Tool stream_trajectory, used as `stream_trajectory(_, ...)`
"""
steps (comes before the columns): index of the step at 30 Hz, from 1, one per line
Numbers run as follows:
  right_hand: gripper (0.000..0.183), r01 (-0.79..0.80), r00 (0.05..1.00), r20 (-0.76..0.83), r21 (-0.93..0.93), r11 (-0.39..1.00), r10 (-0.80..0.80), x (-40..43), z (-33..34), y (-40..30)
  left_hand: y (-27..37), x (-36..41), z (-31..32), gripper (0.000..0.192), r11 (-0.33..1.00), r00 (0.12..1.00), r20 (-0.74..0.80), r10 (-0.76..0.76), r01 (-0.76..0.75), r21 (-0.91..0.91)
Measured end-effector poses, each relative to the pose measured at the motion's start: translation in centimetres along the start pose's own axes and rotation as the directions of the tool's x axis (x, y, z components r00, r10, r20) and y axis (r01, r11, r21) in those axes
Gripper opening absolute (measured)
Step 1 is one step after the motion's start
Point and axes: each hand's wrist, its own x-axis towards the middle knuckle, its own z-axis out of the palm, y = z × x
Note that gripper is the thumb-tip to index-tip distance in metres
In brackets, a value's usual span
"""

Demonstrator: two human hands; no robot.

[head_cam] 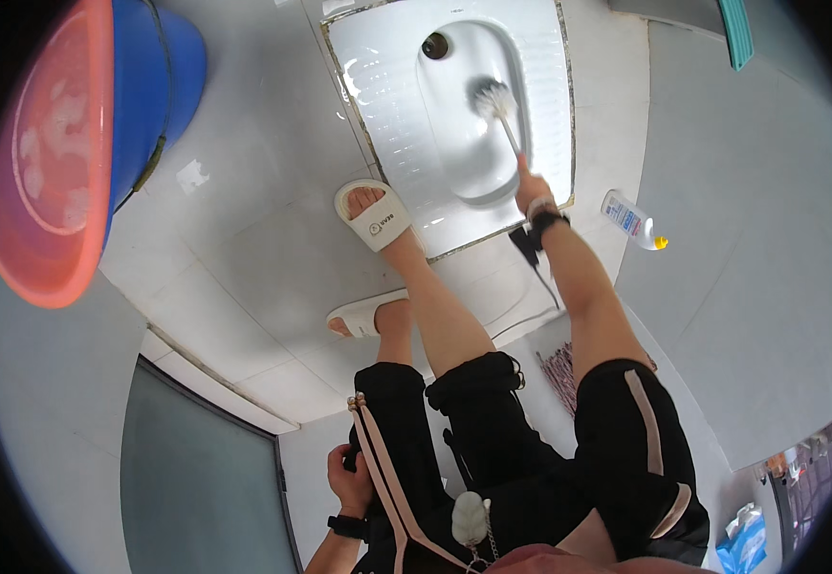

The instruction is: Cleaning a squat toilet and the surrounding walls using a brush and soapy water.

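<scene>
My right hand [533,188] is wrapped around the handle of a white toilet brush [508,133]. The brush's bristled head, partly blurred, lies against the inner right side of the basin of a white ceramic squat toilet [391,122]. A dark drain hole [435,46] shows at the basin's far end. Near my knee, my left hand [350,479] has its fingers curled into the black cloth of my trouser leg [391,402]. Right of the toilet, a white cleaner bottle [631,219] with a yellow cap lies on its side and bears writing.
At the left stand a pink basin [93,237] with suds and a blue bucket [161,68]. My feet, in white slides [380,226], are beside the toilet's near left corner. A black cabled device [525,247] and a mop head [559,373] lie near my right arm.
</scene>
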Motion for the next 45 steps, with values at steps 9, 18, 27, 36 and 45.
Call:
stream_trajectory(9,0.060,-0.232,0.898,0.373,-0.053,0.971,0.235,-9.0,8.7,2.8,0.4,-0.4,0.7,0.023,0.983,0.996,-0.033,0.084,-0.078,0.169)
stream_trajectory(18,0.054,0.187,0.978,0.060,0.170,0.968,-0.199,-1.5,4.7,-9.5,-3.1,-1.4,-0.6,0.024,0.996,0.996,-0.068,-0.055,0.050,-0.073)
stream_trajectory(27,0.049,0.419,0.903,0.140,-0.078,0.904,-0.406,-10.1,-6.9,-3.8,3.3,-2.2,0.4,0.028,0.978,0.980,-0.115,0.161,-0.142,0.154)
stream_trajectory(36,0.045,0.890,0.308,0.257,0.262,0.373,-0.916,-24.2,-9.4,-32.6,2.0,-3.7,3.2,0.033,0.996,0.989,-0.140,0.056,-0.065,-0.061)
stream_trajectory(45,0.041,0.135,0.478,0.451,0.811,0.570,-0.754,-29.7,4.2,-57.5,-1.1,-1.8,4.4,0.031,0.947,0.906,-0.418,0.063,-0.186,-0.262)
